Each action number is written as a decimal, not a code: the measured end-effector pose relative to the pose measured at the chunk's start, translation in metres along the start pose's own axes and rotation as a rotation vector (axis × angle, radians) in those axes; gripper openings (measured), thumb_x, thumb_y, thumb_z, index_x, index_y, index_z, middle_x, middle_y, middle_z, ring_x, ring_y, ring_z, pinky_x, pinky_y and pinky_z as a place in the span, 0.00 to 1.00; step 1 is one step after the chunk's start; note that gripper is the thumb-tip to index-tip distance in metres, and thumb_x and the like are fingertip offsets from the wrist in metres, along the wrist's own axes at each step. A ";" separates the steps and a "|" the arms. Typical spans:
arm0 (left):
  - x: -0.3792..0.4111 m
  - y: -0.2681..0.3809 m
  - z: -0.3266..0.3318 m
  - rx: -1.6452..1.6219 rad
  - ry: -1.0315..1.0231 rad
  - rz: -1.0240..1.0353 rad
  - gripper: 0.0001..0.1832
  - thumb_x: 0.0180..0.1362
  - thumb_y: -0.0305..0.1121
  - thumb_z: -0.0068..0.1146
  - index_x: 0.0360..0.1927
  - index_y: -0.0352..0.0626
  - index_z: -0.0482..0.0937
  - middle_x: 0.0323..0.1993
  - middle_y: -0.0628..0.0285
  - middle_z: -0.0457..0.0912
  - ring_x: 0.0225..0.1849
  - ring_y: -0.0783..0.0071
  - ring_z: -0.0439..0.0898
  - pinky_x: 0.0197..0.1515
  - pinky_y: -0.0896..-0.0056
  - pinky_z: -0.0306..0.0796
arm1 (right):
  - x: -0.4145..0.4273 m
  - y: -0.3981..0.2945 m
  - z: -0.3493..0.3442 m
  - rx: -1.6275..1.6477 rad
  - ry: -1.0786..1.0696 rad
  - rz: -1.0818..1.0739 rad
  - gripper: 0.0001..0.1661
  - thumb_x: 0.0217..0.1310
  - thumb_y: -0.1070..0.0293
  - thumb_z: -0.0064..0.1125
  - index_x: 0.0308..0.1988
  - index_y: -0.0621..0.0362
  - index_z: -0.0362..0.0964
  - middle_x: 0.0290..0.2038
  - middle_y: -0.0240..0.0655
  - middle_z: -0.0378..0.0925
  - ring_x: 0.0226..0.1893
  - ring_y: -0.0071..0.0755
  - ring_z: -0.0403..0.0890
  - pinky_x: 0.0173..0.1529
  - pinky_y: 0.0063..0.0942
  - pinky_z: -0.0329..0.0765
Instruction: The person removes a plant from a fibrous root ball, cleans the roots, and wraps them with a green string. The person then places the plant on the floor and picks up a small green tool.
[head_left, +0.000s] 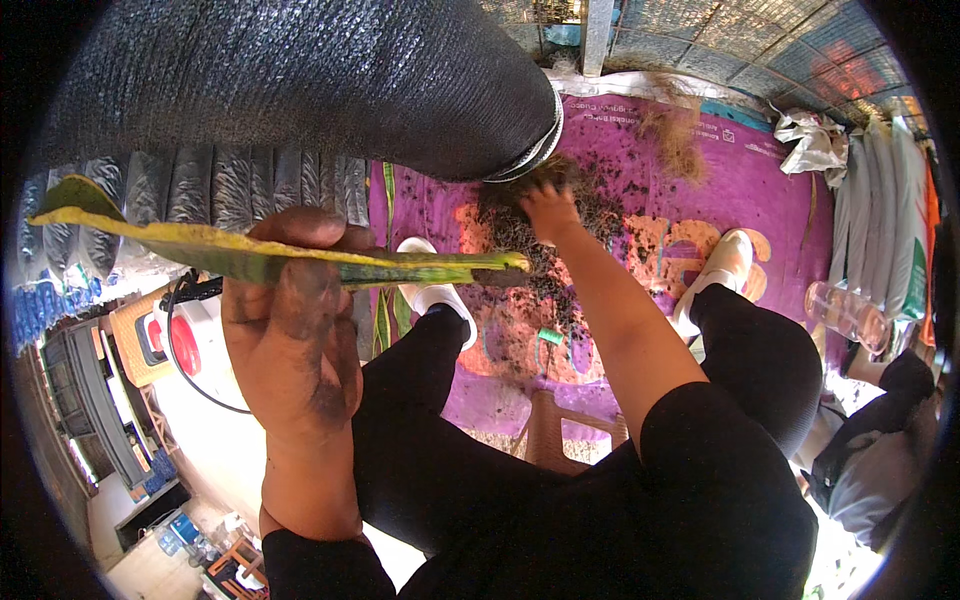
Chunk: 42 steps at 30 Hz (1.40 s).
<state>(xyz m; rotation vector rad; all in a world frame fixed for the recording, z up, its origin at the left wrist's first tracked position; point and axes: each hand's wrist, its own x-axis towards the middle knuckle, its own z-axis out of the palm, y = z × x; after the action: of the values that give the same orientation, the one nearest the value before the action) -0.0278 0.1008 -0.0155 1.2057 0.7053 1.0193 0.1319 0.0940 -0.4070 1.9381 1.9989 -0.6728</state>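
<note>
My left hand (304, 322), smudged with dark soil, is closed around a snake plant leaf (225, 251) with yellow edges. The leaf lies roughly level, its narrow cut end pointing right with a bit of dark material under it. My right hand (551, 212) is lower down, fingers spread over a heap of dark soil and fibrous matter (517, 217) on a purple printed banner sheet (757, 180). Part of its fingertips blends into the heap, so I cannot tell whether they grip anything. A large roll or sack of black mesh (337, 82) bulges in just above this hand.
A green spool-like piece (550, 336) and coconut-like fibre (679, 142) lie on the sheet. More variegated leaves (384, 322) lie left of my shoe. Filled plastic bags (874, 217) and a clear plastic cup (847, 315) are at right, near another person (870, 457). A stool (544, 431) is below.
</note>
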 end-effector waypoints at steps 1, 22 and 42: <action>0.000 -0.002 -0.003 -0.009 -0.013 -0.005 0.11 0.53 0.26 0.54 0.39 0.32 0.73 0.36 0.56 0.75 0.39 0.66 0.77 0.45 0.64 0.72 | -0.006 0.007 -0.004 0.060 0.009 0.074 0.40 0.49 0.56 0.58 0.62 0.44 0.53 0.63 0.34 0.51 0.63 0.46 0.50 0.62 0.51 0.55; 0.003 -0.010 0.014 0.095 -0.011 -0.090 0.11 0.53 0.27 0.57 0.40 0.35 0.74 0.38 0.58 0.78 0.35 0.76 0.75 0.37 0.78 0.66 | -0.028 0.086 0.056 0.819 0.397 0.813 0.37 0.47 0.48 0.57 0.55 0.53 0.62 0.57 0.45 0.60 0.55 0.53 0.64 0.54 0.46 0.67; -0.005 0.004 -0.027 0.167 0.043 -0.033 0.10 0.49 0.29 0.58 0.32 0.34 0.74 0.30 0.54 0.74 0.34 0.65 0.76 0.40 0.66 0.71 | 0.019 -0.058 0.011 0.184 -0.122 -0.145 0.32 0.56 0.62 0.51 0.61 0.44 0.55 0.65 0.40 0.47 0.65 0.50 0.46 0.66 0.48 0.47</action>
<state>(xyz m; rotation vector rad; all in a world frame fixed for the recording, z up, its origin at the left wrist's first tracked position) -0.0542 0.1077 -0.0181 1.3147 0.8548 0.9758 0.0724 0.1054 -0.4182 1.8114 2.0798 -1.0180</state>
